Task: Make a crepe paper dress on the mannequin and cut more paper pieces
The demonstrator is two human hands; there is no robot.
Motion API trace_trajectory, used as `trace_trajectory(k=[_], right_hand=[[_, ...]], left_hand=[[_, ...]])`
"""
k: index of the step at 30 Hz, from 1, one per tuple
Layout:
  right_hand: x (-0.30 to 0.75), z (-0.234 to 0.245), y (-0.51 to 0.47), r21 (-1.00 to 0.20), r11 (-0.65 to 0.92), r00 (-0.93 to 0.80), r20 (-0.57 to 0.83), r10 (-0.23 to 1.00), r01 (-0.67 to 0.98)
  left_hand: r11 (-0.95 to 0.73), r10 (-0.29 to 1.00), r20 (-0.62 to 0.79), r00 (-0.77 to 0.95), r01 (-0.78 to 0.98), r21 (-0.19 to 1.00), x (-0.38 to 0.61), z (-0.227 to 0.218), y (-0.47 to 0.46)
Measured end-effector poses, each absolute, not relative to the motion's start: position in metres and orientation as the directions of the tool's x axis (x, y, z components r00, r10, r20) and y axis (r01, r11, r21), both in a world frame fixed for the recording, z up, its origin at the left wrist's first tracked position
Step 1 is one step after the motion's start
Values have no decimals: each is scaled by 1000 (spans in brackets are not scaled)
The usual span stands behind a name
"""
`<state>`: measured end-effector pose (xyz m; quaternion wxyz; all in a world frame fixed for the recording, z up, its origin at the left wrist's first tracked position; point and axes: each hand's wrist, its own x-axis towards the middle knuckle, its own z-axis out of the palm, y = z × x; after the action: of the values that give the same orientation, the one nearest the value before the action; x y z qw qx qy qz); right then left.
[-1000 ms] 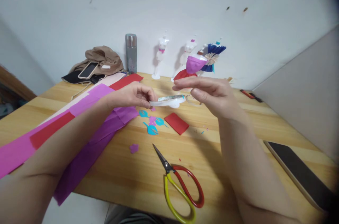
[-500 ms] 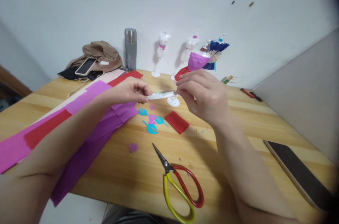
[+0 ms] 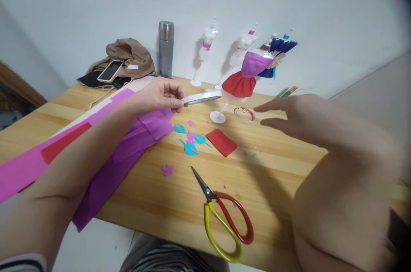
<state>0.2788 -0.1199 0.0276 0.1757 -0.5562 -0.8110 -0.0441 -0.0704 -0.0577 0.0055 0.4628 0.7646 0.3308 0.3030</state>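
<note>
Left hand [image 3: 165, 94] pinches a thin white ring-shaped roll [image 3: 202, 97] by its 9 o'clock end, thumb against fingers; roll held up over the pale wooden table [image 3: 144, 203]. Right hand [image 3: 298, 111] slightly blurred, thumb and fingers wide apart, no item visible in it; fingertips by a clear ring [image 3: 244, 121] on the table, contact can't be told. Clock from roll: white mannequin in purple top and red gathered skirt [image 3: 239, 86] at 2; red flat rectangle [image 3: 221, 142] at 5; yellow-and-red-handled scissors [image 3: 209, 195] at 6; three turquoise leaf-shaped cutouts [image 3: 190, 149] between 6 and 7; purple sheet [image 3: 141, 135] at 8.
</note>
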Motion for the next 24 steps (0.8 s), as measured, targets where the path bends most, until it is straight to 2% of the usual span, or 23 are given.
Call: trace_trajectory(k=[2, 4, 6, 7, 9, 11, 13, 17, 21, 24], right_hand=[[268, 33, -123, -114, 331, -282, 313, 907, 937], [251, 38, -125, -300, 447, -360, 303, 882, 843], [236, 38, -123, -524, 593, -539, 274, 797, 611], [230, 36, -120, -621, 612, -629, 235, 741, 489], [223, 28, -113, -790, 520, -732, 138, 667, 325], [221, 20, -106, -890, 369, -729, 62, 682, 269], [220, 15, -102, -917, 293, -675, 37, 737, 269], [213, 12, -102, -867, 313, -599, 21, 801, 387], [203, 9, -103, -787, 339, -536, 13, 844, 515], [199, 1, -101, -691, 436, -550, 65, 832, 576]], left_hand=[[-315, 757, 134, 640, 177, 932, -66, 2, -59], [-273, 712, 119, 692, 116, 955, -61, -3, -62], [-242, 666, 126, 735, 53, 969, -55, -7, -65], [-232, 645, 135, 752, 24, 972, -52, -10, -66], [-222, 620, 151, 770, -12, 975, -49, -13, -68], [-223, 621, 161, 767, -24, 975, -48, -15, -67], [-237, 645, 169, 746, -15, 971, -50, -15, -66], [-247, 755, 170, 634, 33, 969, -50, -11, -66], [-106, 881, 38, 472, 119, 987, -38, -9, -76], [-58, 887, -51, 459, 221, 973, -28, -9, -84]])
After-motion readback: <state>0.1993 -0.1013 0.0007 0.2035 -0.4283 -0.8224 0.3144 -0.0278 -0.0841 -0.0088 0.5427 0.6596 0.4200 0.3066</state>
